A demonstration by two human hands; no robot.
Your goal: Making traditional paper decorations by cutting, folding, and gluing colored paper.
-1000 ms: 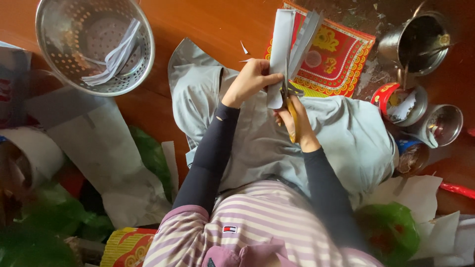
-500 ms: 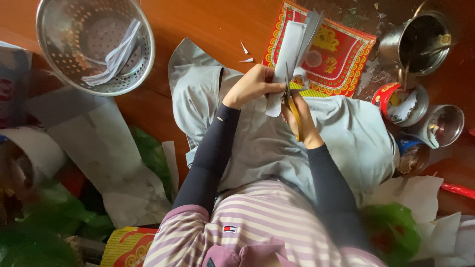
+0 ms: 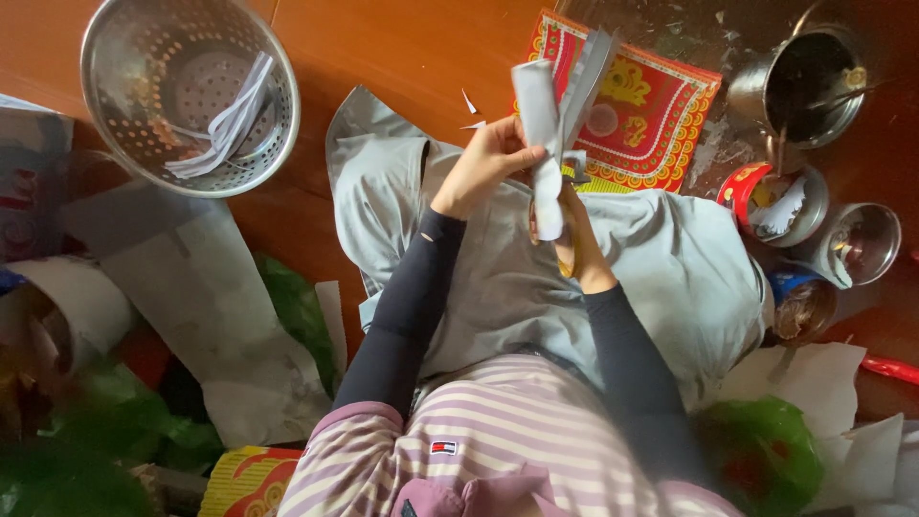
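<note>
Left hand (image 3: 483, 168) grips folded white paper (image 3: 546, 144); right hand (image 3: 574, 239) closed on yellow-handled scissors (image 3: 567, 257). Colander (image 3: 191, 96) left of hands holds paper strips (image 3: 225, 124); red tin (image 3: 775, 196) right holds scraps.

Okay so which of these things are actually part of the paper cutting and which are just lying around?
In use:
left hand, gripping the folded white paper
right hand, working yellow-handled scissors
colander, holding cut white strips

Lying about:
red and gold sheet
steel pot
small tins
green plastic bags
</note>
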